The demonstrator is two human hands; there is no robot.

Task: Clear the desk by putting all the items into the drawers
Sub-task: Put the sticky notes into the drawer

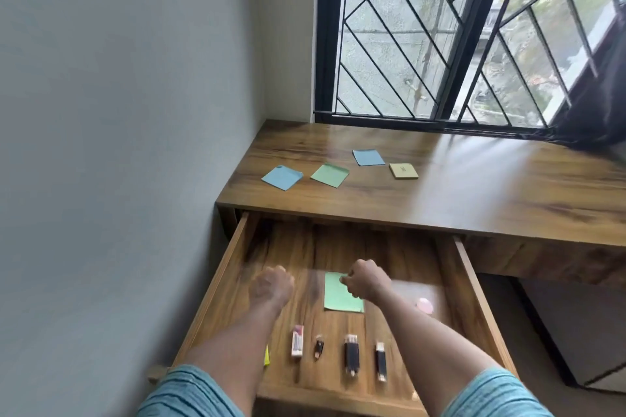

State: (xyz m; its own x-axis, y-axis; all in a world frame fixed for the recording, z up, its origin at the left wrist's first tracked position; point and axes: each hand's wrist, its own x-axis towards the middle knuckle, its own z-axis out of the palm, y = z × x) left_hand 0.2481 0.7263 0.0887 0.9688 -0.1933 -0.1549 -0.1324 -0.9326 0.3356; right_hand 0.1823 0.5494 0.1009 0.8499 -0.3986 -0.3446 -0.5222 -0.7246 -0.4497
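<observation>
While the right hand (367, 279) pinched a green note (338, 298) in the drawer (474, 298), the empty, fisted left hand (272, 284) lay nearer the blue note (282, 177) above on the tabletop (474, 186).

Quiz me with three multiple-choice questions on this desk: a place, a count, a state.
1. Where is the green note that the right hand pinches? A on the desk top; B in the drawer; C on the floor.
2. How many paper squares lie on the desk top? A two; B four; C six.
3. The drawer is: A shut; B pulled open; C taken out.
Answers: 1 B, it lies inside the drawer; 2 B, two blue, one green, one yellow; 3 B, its contents show.
</observation>
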